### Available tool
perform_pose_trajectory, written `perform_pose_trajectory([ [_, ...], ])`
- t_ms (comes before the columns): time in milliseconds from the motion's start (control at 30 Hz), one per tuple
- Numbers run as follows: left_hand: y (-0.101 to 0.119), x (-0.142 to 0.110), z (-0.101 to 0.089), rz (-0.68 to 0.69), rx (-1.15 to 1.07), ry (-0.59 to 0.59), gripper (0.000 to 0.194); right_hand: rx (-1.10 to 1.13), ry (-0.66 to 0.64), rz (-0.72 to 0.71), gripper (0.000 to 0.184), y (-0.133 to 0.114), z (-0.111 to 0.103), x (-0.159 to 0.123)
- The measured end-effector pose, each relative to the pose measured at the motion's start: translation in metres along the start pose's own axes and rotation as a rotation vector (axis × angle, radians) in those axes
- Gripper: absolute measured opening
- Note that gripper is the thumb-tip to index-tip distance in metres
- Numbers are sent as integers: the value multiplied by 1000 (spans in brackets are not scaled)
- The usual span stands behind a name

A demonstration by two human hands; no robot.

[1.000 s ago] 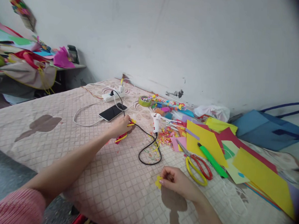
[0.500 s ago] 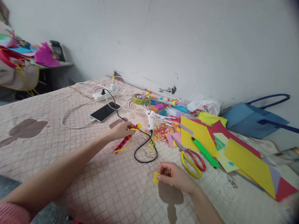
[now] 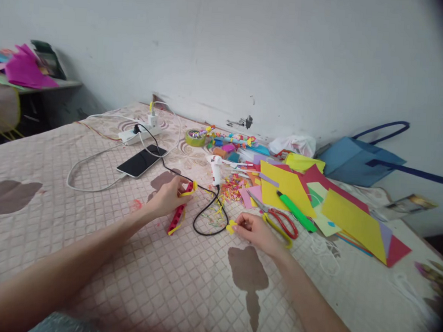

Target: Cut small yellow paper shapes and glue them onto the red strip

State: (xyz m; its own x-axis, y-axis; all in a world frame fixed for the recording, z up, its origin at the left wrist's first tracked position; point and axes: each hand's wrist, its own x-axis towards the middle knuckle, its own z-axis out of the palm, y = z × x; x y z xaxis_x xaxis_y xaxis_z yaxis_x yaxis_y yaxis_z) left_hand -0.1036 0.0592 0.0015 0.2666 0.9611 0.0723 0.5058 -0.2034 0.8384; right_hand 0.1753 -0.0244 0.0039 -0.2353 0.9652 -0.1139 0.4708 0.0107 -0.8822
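Note:
My left hand [image 3: 169,197] is closed on a red strip with yellow edging [image 3: 176,217], held at a slant just over the tablecloth. Between thumb and fingers of my right hand [image 3: 255,230] is a small yellow paper piece [image 3: 231,227], its petal-like lobes facing left. A black cord [image 3: 227,225] loops on the cloth between the hands and runs to a white glue gun [image 3: 216,170]. Close behind the right hand lie scissors [image 3: 284,224] with one red and one yellow handle.
Coloured paper sheets [image 3: 347,219], a green cutter [image 3: 297,212] and a blue bag [image 3: 361,161] are on the right. A phone [image 3: 142,161] and a white power strip [image 3: 139,134] with cables lie on the left. Paper scraps [image 3: 235,187] surround the glue gun. Behind stands a tape roll [image 3: 195,139].
My right hand has lifted forward with the yellow paper piece, nearer the cord loop. The left hand keeps the red strip, now seen more fully. The view has turned slightly right.

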Motion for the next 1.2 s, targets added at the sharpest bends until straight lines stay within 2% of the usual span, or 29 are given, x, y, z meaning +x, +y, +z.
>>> perform_pose_trajectory([
  [133,-3,-5,-1,36,67,-14,54,-77,23,4,20,1,-11,10],
  [267,-8,-2,-2,-23,-26,-28,65,-116,74,8,21,6,-17,21],
  [367,-6,-1,-8,-79,-144,-101,67,-135,114,1,20,13,-17,25],
  [467,5,-3,-18,-172,-285,-266,63,-146,153,-6,18,18,-15,25],
  [500,10,-4,-21,-214,-305,-289,60,-148,162,-8,18,19,-14,25],
  [633,19,-5,-28,-256,-285,-281,49,-139,181,-21,18,20,-13,23],
  [833,7,1,-32,-192,-220,-273,42,-49,177,2,24,10,-11,17],
  [1000,-1,3,-35,-168,-216,-283,38,128,86,7,23,-11,5,23],
  [1200,-6,6,-33,-118,-190,-240,29,144,36,-103,22,-41,39,55],
])
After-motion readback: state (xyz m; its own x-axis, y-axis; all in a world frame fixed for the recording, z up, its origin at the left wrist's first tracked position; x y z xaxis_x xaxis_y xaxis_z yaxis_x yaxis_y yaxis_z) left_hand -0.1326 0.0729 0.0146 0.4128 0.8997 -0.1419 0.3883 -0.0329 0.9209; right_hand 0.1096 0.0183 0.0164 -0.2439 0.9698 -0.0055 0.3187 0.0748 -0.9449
